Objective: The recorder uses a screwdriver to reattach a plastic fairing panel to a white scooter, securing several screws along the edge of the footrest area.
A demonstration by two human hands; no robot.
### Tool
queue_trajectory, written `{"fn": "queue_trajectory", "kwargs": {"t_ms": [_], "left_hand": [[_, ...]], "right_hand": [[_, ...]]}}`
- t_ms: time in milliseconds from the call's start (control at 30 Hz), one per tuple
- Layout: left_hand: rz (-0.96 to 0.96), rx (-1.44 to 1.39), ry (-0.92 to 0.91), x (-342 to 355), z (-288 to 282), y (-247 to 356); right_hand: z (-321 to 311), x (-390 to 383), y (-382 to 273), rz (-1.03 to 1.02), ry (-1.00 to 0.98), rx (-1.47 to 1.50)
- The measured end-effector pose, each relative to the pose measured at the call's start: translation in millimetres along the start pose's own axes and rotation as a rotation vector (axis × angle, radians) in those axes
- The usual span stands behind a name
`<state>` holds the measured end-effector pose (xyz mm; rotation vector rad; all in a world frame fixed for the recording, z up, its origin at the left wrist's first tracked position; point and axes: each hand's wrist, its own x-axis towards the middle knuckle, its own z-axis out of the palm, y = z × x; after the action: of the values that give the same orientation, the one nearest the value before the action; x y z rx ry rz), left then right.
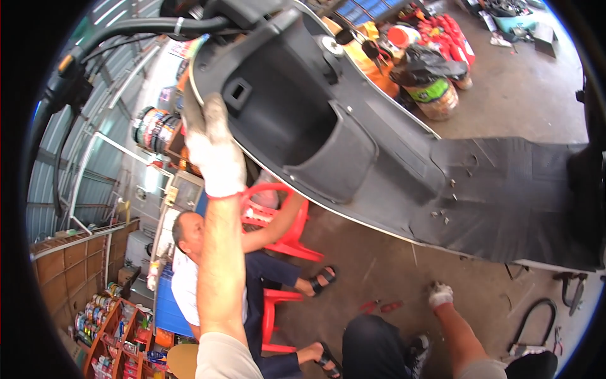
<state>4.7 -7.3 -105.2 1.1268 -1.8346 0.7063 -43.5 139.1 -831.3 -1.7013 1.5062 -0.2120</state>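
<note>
A scooter's black inner front panel (353,161) with an open storage pocket (284,95) fills the upper middle. It runs into the ribbed footboard (505,208) on the right, where several small screws (452,183) lie loose. My left hand (216,155), in a white glove, grips the panel's pale-rimmed left edge, thumb on the inner face and fingers around the outside. Low on the right, below the footboard, hangs my gloved right hand (440,294). Its fingers are curled in, and whatever they may hold is hidden.
A seated person (189,234) is beside red plastic chairs (274,303) at the left. Red-handled tools (382,307), a black U-shaped lock (533,328) and pliers (558,341) lie on the floor. A jar with a black bag (435,95) stands beyond the scooter.
</note>
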Motion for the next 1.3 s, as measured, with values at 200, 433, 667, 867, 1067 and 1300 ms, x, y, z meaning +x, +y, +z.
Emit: {"fn": "queue_trajectory", "kwargs": {"t_ms": [200,433,667,867,1067,1300], "left_hand": [[0.008,0.097,0.012,-4.3,3.1,0.2],[0.04,0.049,0.032,0.3,11.8,-3.8],[-0.107,0.047,0.043,-2.6,21.0,9.6],[-0.239,0.274,0.149,4.0,21.1,7.1],[-0.314,0.251,0.075,10.4,21.8,13.5],[-0.32,0.259,0.025,14.6,22.2,33.2]], "right_hand": [[55.4,12.7,47.2,-0.108,0.009,-0.27],[-24.3,-48.4,75.4,-0.212,-0.145,-0.612],[-89.1,-104.4,139.3,-0.428,-0.453,-0.547],[-283.9,-187.7,37.1,-0.306,-0.147,-0.425],[-312.9,-216.6,52.7,-0.215,0.067,-0.33],[-278.1,-179.2,115.9,-0.01,0.07,-0.187]]}}
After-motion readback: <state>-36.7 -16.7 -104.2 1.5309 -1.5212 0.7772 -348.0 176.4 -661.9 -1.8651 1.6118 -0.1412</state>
